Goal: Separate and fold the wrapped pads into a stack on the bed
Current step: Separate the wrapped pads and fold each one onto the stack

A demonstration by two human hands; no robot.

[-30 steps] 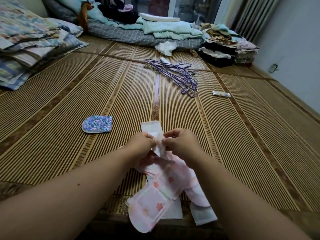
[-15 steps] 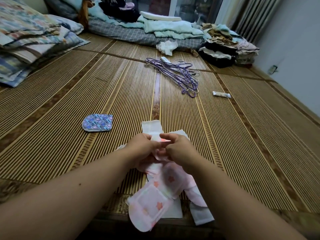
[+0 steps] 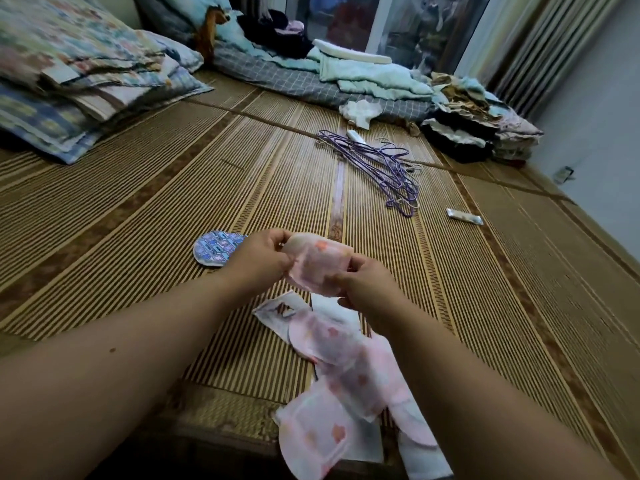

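Pads in pink flowered wrappers lie overlapping in a loose pile on the bed's woven mat, at its near edge. Just beyond the pile, lifted clear of the mat, we hold one wrapped pad between both hands. Our left hand pinches its left edge with curled fingers, and our right hand pinches its lower right corner the same way. We judge the pad very light, soft and limp, with a thin wrapper that is slick and creases easily. It is best taken by opposite edges with a gentle pinch and folded across its middle. Beyond the pile and to its left, a blue patterned pad lies flat on its own; whether it starts the stack we cannot tell. Farther beyond the pile lie purple hangers, with a small packet farther right. Farthest from the pile sit folded clothes.
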